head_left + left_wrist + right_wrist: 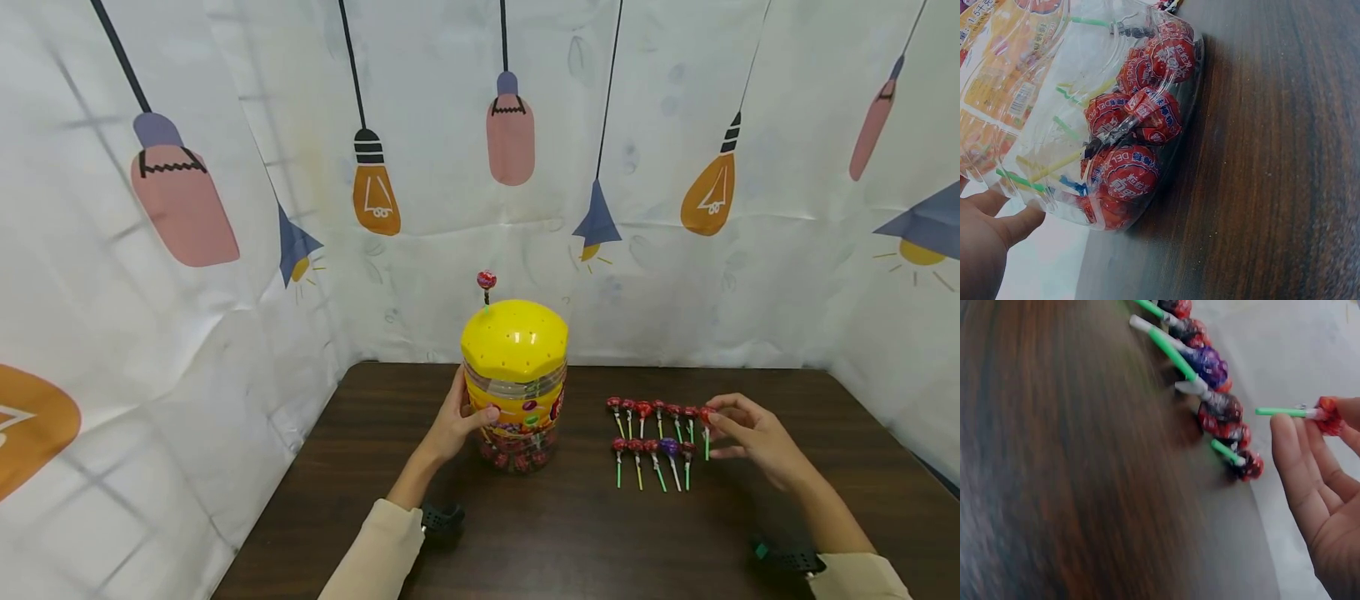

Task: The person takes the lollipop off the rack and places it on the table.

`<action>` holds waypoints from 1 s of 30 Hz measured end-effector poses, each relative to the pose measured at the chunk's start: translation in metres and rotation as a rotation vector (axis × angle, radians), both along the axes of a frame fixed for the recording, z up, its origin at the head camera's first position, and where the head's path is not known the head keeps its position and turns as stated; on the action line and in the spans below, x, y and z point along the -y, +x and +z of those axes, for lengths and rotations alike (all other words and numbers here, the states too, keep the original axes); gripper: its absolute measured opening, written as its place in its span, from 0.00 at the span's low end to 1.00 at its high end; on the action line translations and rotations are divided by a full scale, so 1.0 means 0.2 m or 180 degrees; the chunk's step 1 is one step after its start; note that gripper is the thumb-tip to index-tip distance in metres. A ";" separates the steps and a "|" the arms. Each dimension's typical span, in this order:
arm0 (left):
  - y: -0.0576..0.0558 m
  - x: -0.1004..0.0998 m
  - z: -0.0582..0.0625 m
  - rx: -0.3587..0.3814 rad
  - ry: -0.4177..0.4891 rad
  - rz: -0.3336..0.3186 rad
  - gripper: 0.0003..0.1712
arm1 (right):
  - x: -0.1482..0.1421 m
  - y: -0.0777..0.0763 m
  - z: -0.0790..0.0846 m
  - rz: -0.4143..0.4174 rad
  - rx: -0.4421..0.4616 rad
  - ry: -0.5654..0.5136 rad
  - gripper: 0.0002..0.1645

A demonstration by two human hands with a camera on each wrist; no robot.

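A clear plastic candy jar (525, 408) with a yellow lid (516, 340) stands on the table, red-wrapped lollipops (1132, 172) inside it. My left hand (454, 422) holds the jar's left side, thumb across the front. Between the fingertips of my right hand (759, 440) is a red lollipop (1329, 416) with a green stick, pinched by its head. It is at the right end of two rows of lollipops, a back row (644, 410) and a front row (652, 447). One lollipop in the front row is purple (669, 447); the others look red.
Above the jar lid's back edge a red lollipop head (487, 280) shows on a stick; how it is held there is hidden. The dark wooden table (585, 533) reaches back to a white curtain (450, 275) printed with lamps.
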State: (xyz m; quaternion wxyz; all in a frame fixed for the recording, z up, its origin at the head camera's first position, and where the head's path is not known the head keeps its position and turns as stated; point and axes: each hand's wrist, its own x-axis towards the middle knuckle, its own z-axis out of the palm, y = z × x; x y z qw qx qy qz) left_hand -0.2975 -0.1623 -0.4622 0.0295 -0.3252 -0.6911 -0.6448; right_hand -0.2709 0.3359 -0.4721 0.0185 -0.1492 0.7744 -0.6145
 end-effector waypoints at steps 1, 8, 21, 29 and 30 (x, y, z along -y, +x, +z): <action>0.00 0.00 0.00 0.0004 -0.0001 0.0002 0.50 | -0.01 0.00 0.00 0.0006 0.0051 0.0048 0.14; 0.00 0.00 0.00 -0.0010 -0.0005 0.0007 0.51 | -0.05 -0.01 -0.02 0.0081 0.0433 0.0314 0.19; 0.00 0.00 0.01 0.0006 -0.0015 0.0014 0.51 | -0.06 -0.02 -0.02 0.0402 0.0806 0.0633 0.23; 0.01 0.00 0.01 0.0013 -0.0021 0.0028 0.52 | -0.06 -0.02 -0.03 0.0374 0.0801 0.0765 0.25; 0.01 0.00 0.01 0.0016 -0.0020 0.0028 0.52 | -0.06 -0.02 -0.03 0.0359 0.0803 0.0781 0.25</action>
